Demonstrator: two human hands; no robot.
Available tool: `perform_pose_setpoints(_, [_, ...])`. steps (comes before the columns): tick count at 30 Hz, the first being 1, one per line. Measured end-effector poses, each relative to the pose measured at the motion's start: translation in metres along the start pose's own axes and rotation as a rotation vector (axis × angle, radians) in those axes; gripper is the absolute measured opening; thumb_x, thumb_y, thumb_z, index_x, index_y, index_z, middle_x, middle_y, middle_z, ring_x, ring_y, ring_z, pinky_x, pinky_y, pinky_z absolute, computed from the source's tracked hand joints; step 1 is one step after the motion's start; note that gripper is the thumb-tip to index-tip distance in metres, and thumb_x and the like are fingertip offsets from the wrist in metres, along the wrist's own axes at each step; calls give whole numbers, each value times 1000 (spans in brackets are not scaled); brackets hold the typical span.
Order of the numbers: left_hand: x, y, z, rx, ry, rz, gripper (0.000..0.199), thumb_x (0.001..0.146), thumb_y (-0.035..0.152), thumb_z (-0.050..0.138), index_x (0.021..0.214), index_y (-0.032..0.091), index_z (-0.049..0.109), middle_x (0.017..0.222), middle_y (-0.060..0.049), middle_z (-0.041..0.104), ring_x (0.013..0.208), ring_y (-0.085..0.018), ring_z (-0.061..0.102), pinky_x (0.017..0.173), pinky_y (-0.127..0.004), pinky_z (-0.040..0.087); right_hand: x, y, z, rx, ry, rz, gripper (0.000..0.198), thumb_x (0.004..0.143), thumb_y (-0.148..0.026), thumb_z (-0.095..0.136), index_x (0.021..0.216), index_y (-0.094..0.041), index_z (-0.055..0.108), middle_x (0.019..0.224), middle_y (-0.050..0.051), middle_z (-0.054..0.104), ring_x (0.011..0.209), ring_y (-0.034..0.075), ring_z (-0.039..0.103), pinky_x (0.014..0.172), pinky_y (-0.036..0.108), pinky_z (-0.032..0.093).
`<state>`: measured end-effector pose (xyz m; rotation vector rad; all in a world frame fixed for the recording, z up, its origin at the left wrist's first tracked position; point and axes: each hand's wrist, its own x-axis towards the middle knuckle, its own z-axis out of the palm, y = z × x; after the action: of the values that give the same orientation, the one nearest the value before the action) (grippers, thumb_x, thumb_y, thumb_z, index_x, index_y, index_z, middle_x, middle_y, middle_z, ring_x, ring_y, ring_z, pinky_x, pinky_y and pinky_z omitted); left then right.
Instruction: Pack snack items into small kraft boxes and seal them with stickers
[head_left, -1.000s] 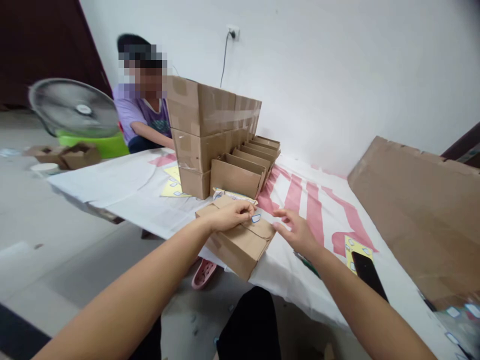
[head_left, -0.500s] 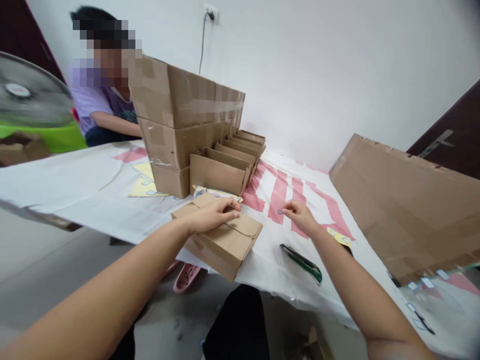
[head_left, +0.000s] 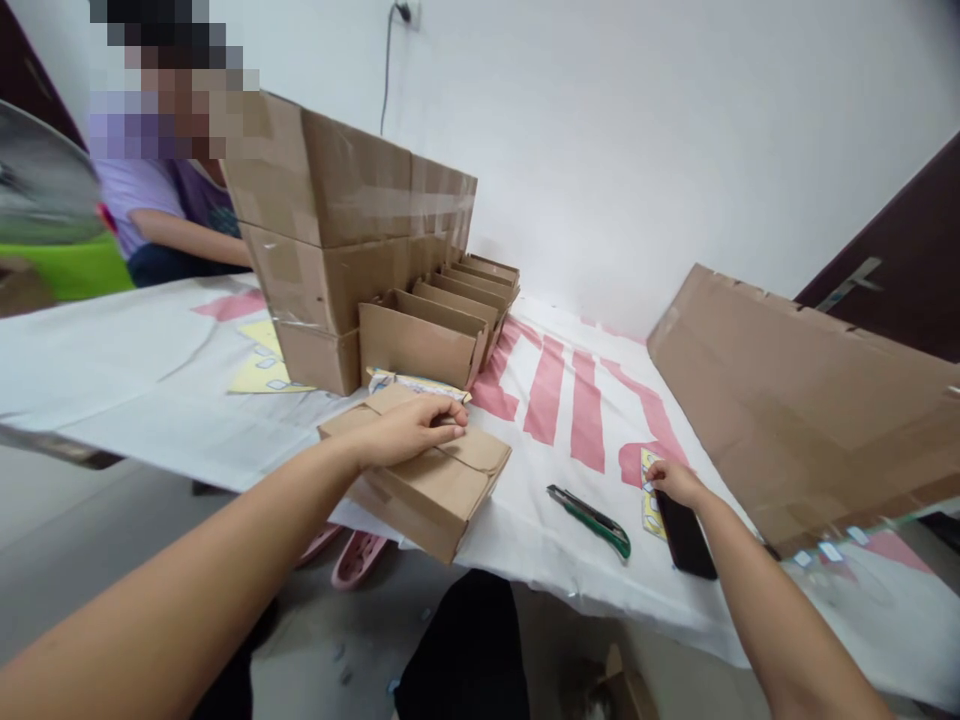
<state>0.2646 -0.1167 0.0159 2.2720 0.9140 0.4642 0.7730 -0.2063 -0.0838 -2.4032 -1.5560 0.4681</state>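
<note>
My left hand (head_left: 420, 428) rests on the lid of a closed cardboard box (head_left: 431, 490), its fingers curled and the thumb close to them, holding the box at the table's near edge. Over a yellow patterned sheet (head_left: 651, 515) at the right is my right hand (head_left: 673, 480), with thumb and fingertips pinched together. Whatever may be between those fingertips is too small to make out. A black phone (head_left: 686, 540) lies partly under that hand, beside the sheet. Between the two hands lies a green box cutter (head_left: 591, 522).
Cardboard boxes (head_left: 360, 190) are stacked at the left, with a row of open cartons (head_left: 420, 340) beside them. A patterned packet (head_left: 420, 385) lies behind the closed box. A large cardboard panel (head_left: 810, 410) stands at the right. Another person (head_left: 161, 200) sits behind the stack.
My right hand has moved right and down, from above the red-printed cloth to the yellow sheet. A small greyish piece seen earlier at its fingertips no longer shows. My left hand stays on the box.
</note>
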Motion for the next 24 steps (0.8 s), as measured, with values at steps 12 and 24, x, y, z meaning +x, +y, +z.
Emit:
perform_pose_setpoints(12, [0, 0, 1, -17, -3, 21, 32, 81, 47, 44, 89, 18, 56, 97, -5, 63, 91, -22, 58, 83, -32, 43, 2, 3, 9, -433, 40, -20, 21, 66, -8, 58, 78, -21, 69, 85, 4, 66, 80, 19, 59, 62, 25, 34])
perform_pose_setpoints(24, [0, 0, 1, -3, 6, 23, 31, 82, 45, 43, 89, 18, 57, 97, -4, 64, 93, -22, 58, 79, -30, 44, -3, 9, 7, -523, 58, 8, 19, 81, -20, 52, 97, -22, 62, 100, 8, 66, 90, 20, 60, 65, 26, 35])
